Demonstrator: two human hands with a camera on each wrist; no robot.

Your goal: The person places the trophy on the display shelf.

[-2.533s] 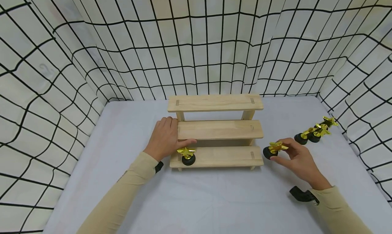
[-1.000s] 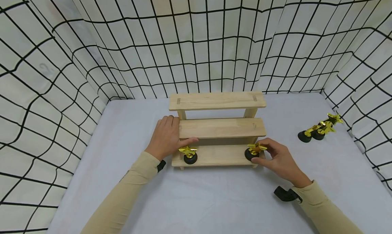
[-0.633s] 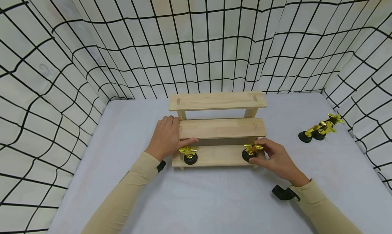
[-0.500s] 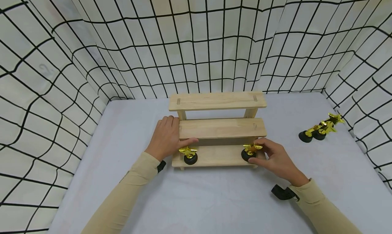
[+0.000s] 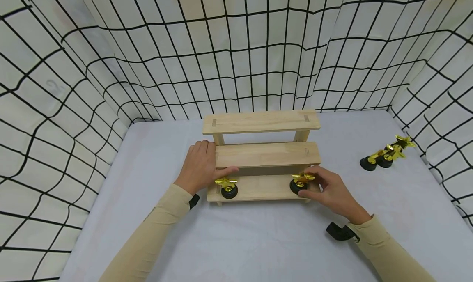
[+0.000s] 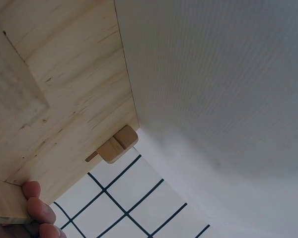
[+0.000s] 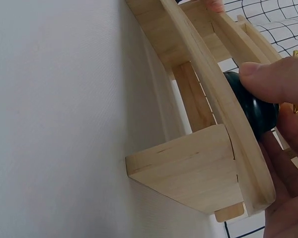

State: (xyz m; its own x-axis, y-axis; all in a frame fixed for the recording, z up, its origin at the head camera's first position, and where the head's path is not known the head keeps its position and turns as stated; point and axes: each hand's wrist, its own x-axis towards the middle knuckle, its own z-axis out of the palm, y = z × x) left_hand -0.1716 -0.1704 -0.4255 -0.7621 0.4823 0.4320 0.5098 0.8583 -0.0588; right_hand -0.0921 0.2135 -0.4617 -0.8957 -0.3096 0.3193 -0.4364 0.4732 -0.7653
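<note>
A three-step wooden rack (image 5: 267,154) stands on the white-covered table. My left hand (image 5: 199,167) grips the left end of its middle step, thumb pointing right over the front; in the left wrist view its fingertips (image 6: 41,210) curl around the wood. Near that thumb, a small gold star trophy (image 5: 229,191) with a round black base stands on the bottom step's left end. At the other end of this step, my right hand (image 5: 334,193) pinches a matching trophy (image 5: 297,187) low down. In the right wrist view, its dark base (image 7: 253,106) touches the step.
Several more star trophies (image 5: 385,162) cluster on the table (image 5: 258,241) at the right, by the netting. Black grid netting (image 5: 240,60) over white sheeting encloses the back and both sides.
My right hand has carried its trophy left from beside the rack onto the bottom step's right end, then slid it slightly further left. The left hand keeps its hold on the rack.
</note>
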